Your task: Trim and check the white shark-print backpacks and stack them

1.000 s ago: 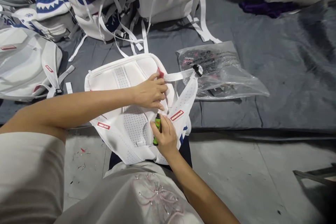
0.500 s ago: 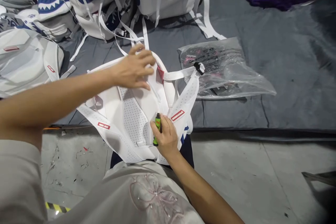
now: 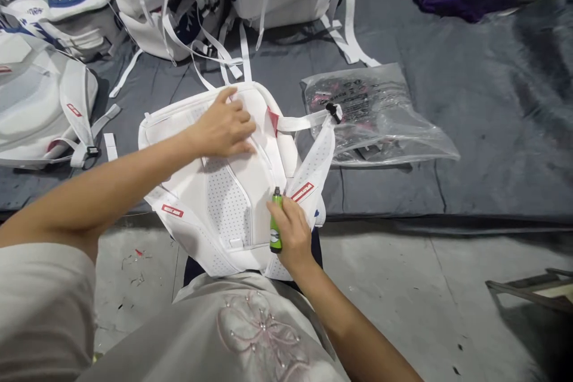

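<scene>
Padded white backpack (image 3: 233, 191), slim green lighter (image 3: 275, 230) in right hand (image 3: 290, 233)

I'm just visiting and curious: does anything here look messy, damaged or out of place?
Small red and dark scraps litter the concrete floor beside the white backpack. Loose straps tangle among the piled bags. Nothing looks damaged.

left hand (image 3: 224, 128) lowered flat onto backpack (image 3: 233, 203) — right hand (image 3: 290, 233) tilts green lighter (image 3: 275, 230) upright

Pale short-sleeved top (image 3: 250, 334) with beaded floral embroidery, bare forearms
</scene>
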`<action>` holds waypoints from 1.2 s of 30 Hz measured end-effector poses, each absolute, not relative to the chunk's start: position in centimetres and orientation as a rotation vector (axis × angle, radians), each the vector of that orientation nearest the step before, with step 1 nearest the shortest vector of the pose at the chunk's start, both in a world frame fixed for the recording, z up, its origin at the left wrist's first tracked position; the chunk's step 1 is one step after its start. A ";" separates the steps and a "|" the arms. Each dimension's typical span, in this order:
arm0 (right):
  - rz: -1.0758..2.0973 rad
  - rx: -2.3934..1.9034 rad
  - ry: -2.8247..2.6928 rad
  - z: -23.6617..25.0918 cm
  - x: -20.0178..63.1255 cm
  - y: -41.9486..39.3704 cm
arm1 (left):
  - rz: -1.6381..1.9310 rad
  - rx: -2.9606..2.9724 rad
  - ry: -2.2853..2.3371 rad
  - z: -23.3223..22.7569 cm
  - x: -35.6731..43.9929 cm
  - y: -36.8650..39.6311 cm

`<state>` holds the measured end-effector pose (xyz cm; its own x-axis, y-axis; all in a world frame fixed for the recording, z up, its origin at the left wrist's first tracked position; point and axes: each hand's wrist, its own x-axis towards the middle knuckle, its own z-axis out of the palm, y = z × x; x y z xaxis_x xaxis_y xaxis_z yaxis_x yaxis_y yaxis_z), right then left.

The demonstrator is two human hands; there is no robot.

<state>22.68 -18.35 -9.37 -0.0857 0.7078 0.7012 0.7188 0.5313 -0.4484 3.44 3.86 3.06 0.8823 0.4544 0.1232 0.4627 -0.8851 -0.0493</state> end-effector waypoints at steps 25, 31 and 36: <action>0.256 -1.518 -1.238 -5.0 21.9 -12.0 | -0.963 -2.616 -0.816 -6.3 4.5 -5.5; 0.224 -1.552 -1.453 -4.5 22.3 -11.8 | -1.040 -2.661 -0.864 -6.8 4.6 -5.5; 0.123 -1.597 -1.470 -4.7 22.4 -11.3 | -1.045 -2.799 -0.887 -7.1 4.5 -5.2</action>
<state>22.38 -11.32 -4.73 0.2784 0.8250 0.4918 0.7317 0.1496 -0.6650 4.46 -5.17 -7.09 0.6131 0.5027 0.6094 0.5194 -0.8377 0.1685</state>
